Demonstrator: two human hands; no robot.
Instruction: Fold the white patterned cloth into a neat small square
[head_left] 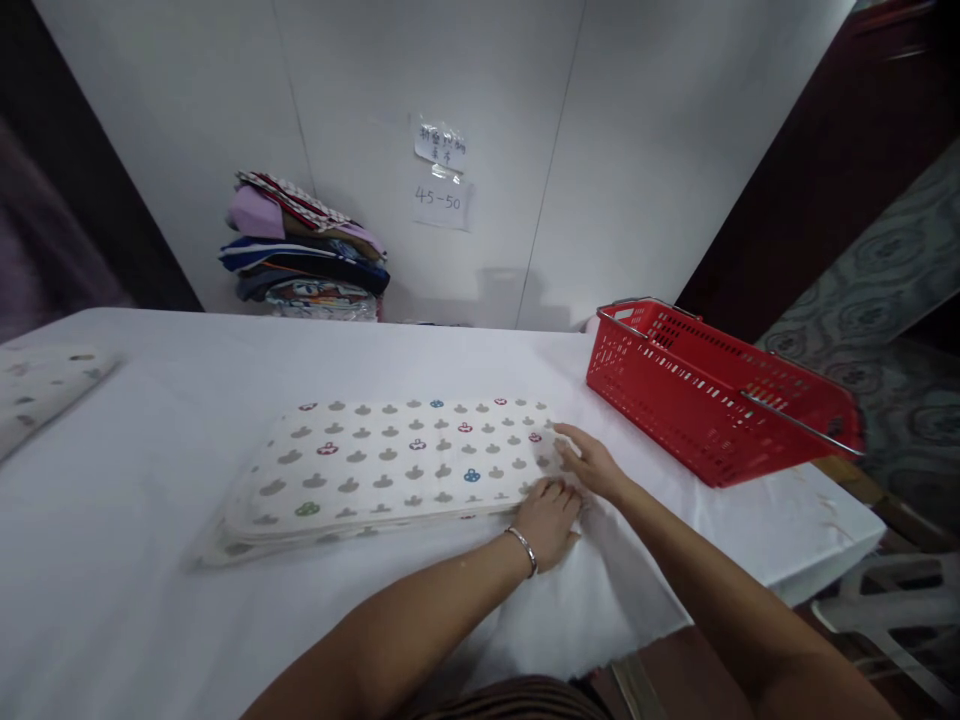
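Observation:
A folded white cloth (405, 460) with a print of grey, red, blue and green mushrooms lies flat on the white-covered table (315, 630), several layers thick. My left hand (549, 525), with a silver bracelet at the wrist, is at the cloth's near right corner, its fingers curled over the edge and the thumb low to the right. Just beyond it, my right hand (592, 465) rests against the short right end with the fingers stretched out and apart. What lies under the left fingertips is hidden.
A red plastic basket (667, 410) with metal handles stands on the right of the table. Another printed cloth (45, 385) lies at the far left edge. Behind the table, a stack of folded clothes (304, 245) leans near the wall with paper labels (441, 200). A white plastic chair (892, 600) is at lower right.

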